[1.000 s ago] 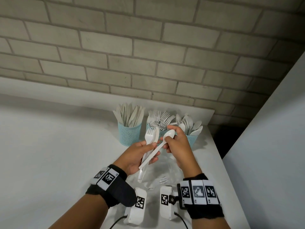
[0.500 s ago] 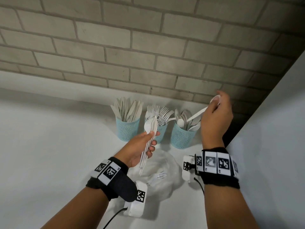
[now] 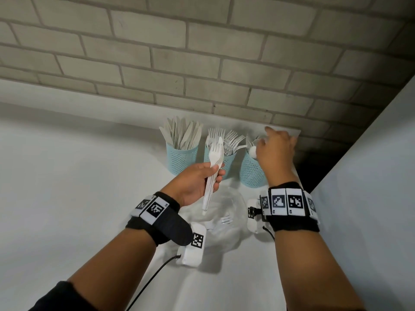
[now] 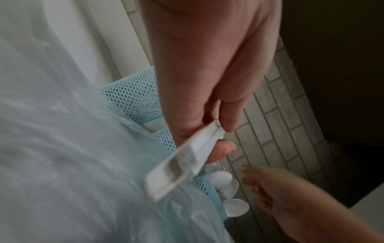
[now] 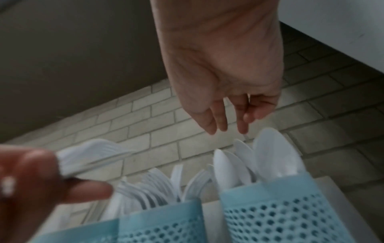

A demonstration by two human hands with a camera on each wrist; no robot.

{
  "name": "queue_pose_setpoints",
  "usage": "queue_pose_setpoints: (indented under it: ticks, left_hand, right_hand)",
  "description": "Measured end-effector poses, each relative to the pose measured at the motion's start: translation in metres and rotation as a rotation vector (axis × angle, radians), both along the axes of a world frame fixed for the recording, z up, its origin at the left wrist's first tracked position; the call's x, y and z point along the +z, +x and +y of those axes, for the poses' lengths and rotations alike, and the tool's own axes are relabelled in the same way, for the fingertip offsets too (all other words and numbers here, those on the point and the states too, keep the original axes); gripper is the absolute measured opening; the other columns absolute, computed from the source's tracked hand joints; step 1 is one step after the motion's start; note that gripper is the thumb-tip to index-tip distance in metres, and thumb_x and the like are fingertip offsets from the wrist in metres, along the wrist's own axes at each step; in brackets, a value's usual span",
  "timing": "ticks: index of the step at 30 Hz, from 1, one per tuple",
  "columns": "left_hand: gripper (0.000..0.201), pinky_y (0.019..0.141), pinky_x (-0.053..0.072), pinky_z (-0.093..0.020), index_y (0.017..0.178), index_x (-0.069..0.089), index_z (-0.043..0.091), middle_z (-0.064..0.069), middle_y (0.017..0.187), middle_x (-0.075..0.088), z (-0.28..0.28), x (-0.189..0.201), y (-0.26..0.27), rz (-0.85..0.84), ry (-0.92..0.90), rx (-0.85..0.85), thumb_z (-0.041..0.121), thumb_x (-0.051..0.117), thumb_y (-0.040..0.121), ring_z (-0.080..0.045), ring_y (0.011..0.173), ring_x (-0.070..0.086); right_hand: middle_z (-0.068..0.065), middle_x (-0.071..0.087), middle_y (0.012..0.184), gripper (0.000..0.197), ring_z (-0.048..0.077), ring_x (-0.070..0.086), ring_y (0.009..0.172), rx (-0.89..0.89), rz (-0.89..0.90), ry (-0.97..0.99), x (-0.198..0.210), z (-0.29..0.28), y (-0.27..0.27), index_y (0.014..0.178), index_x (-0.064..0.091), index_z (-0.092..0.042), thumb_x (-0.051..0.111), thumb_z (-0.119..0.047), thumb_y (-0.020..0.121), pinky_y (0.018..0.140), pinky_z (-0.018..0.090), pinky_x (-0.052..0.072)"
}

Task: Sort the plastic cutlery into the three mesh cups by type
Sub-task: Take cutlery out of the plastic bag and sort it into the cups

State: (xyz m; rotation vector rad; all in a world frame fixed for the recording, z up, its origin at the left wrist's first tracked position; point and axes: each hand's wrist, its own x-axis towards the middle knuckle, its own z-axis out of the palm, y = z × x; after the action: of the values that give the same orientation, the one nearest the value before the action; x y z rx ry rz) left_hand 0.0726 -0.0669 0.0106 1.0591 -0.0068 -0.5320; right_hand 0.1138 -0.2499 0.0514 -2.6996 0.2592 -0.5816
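The left hand [image 3: 197, 182] is gripping a bundle of forks [image 3: 213, 169], tines up, in front of the fork cup [image 3: 221, 162]. The right hand [image 3: 275, 151] is hanging over the spoon cup [image 3: 250, 173], right of the fork cup, fingers loose and holding nothing (it is hiding most of the spoons [image 5: 268, 157]). The knife cup [image 3: 182, 160] is standing left of it. A clear bag [image 3: 226, 223], contents hard to make out, is lying nearer the person.
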Motion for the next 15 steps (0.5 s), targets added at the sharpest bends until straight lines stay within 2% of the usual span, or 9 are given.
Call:
queue_pose_setpoints:
  ticks: [2,4,6,8,10,12,15]
  left_hand:
    - [0.021,0.057,0.049,-0.017,0.113,0.056,0.004,-0.003,0.08,0.057,0.0,-0.001,0.0,-0.013,0.0,0.009,0.006,0.043,0.098,-0.008,0.062,0.053]
    - [0.018,0.058,0.049,-0.017,0.109,0.059,0.008,-0.002,0.078,0.057,-0.001,-0.002,-0.001,-0.042,0.028,0.021,0.006,0.047,0.096,-0.008,0.062,0.053]
    - [0.013,0.058,0.049,-0.017,0.1,0.061,0.011,-0.001,0.077,0.055,-0.002,-0.003,-0.002,-0.072,0.071,0.046,0.006,0.051,0.094,-0.008,0.063,0.052]
    - [0.011,0.056,0.049,-0.017,0.098,0.062,0.013,-0.001,0.075,0.056,-0.002,-0.003,-0.003,-0.088,0.111,0.083,0.006,0.055,0.092,-0.007,0.062,0.054]
    - [0.012,0.054,0.048,-0.017,0.099,0.063,0.011,0.0,0.073,0.058,-0.002,-0.004,-0.003,-0.09,0.147,0.115,0.005,0.057,0.091,-0.005,0.059,0.056]
    - [0.013,0.053,0.047,-0.016,0.1,0.064,0.009,0.001,0.07,0.059,-0.001,-0.005,-0.004,-0.09,0.157,0.124,0.005,0.058,0.09,-0.004,0.056,0.056]
    - [0.01,0.054,0.046,-0.016,0.098,0.065,0.008,0.0,0.068,0.057,0.002,-0.006,-0.005,-0.084,0.154,0.122,0.009,0.057,0.091,-0.005,0.055,0.052]
  right_hand:
    - [0.017,0.055,0.123,0.037,0.033,0.041,0.116,0.072,-0.184,0.077,0.004,0.013,-0.006,0.129,0.054,-0.014,0.047,-0.022,0.094,0.093,0.036,0.035]
    - [0.012,0.059,0.113,0.036,0.026,0.052,0.104,0.21,-0.226,0.257,0.008,0.027,-0.013,0.126,0.056,-0.014,0.053,-0.027,0.092,0.087,0.035,0.043]
    - [0.003,0.061,0.1,0.047,0.017,0.057,0.09,0.335,-0.017,0.44,0.012,0.04,-0.022,0.13,0.048,-0.017,0.059,-0.038,0.089,0.078,0.032,0.047]
    - [-0.005,0.06,0.093,0.058,0.012,0.059,0.084,0.427,0.206,0.513,0.007,0.051,-0.028,0.132,0.042,-0.019,0.064,-0.044,0.084,0.072,0.025,0.046]
    - [-0.004,0.062,0.1,0.065,0.013,0.061,0.089,0.465,0.221,0.552,-0.002,0.057,-0.029,0.133,0.039,-0.016,0.07,-0.039,0.08,0.074,0.024,0.048]
    - [-0.002,0.06,0.101,0.061,0.013,0.059,0.09,0.44,0.183,0.58,-0.008,0.06,-0.028,0.13,0.042,-0.014,0.073,-0.03,0.08,0.074,0.024,0.047]
    - [0.003,0.063,0.103,0.053,0.013,0.06,0.083,0.424,0.203,0.659,-0.012,0.062,-0.026,0.126,0.046,-0.012,0.071,-0.022,0.081,0.064,0.021,0.049]
